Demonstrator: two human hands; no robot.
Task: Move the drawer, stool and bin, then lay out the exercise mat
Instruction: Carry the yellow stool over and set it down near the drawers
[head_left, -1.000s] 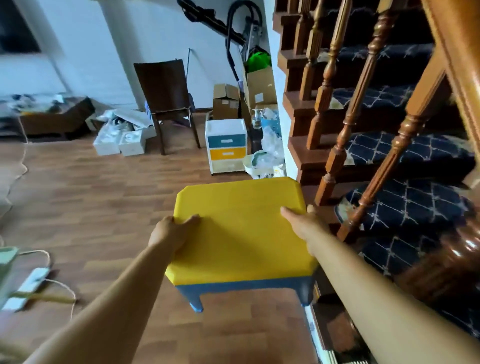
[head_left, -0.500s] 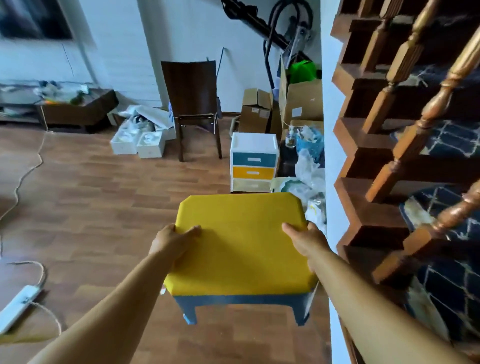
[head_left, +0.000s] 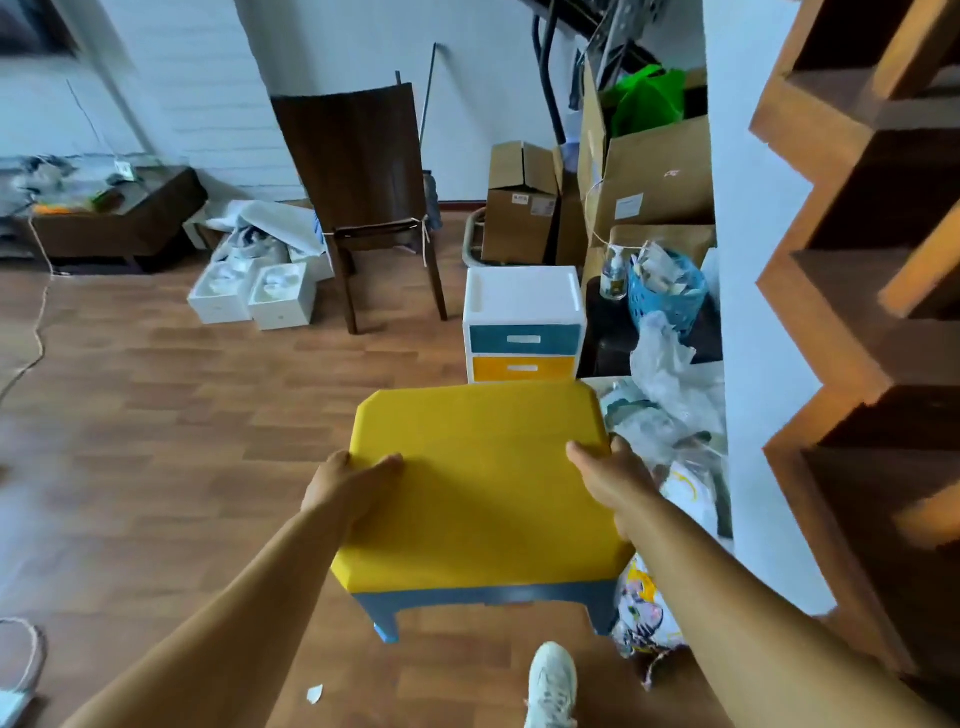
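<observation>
A stool (head_left: 483, 483) with a yellow top and blue legs is held off the wooden floor in front of me. My left hand (head_left: 348, 486) grips its left edge and my right hand (head_left: 615, 475) grips its right edge. Just beyond it stands a small white drawer unit (head_left: 522, 322) with a teal and a yellow drawer. To the unit's right a blue basket-style bin (head_left: 667, 296) sits full of rubbish. No exercise mat is visible.
A dark wooden chair (head_left: 369, 192) stands behind the drawer unit. Cardboard boxes (head_left: 519, 208) and plastic bags (head_left: 670, 415) crowd the white wall by the staircase (head_left: 857, 312). White boxes (head_left: 254, 296) and a low table (head_left: 114, 218) lie left. My shoe (head_left: 553, 686) is below.
I have carried the stool forward toward the drawer unit, which now sits closer. The view has swung left, away from the carpeted stairs. Both hands keep their grip.
</observation>
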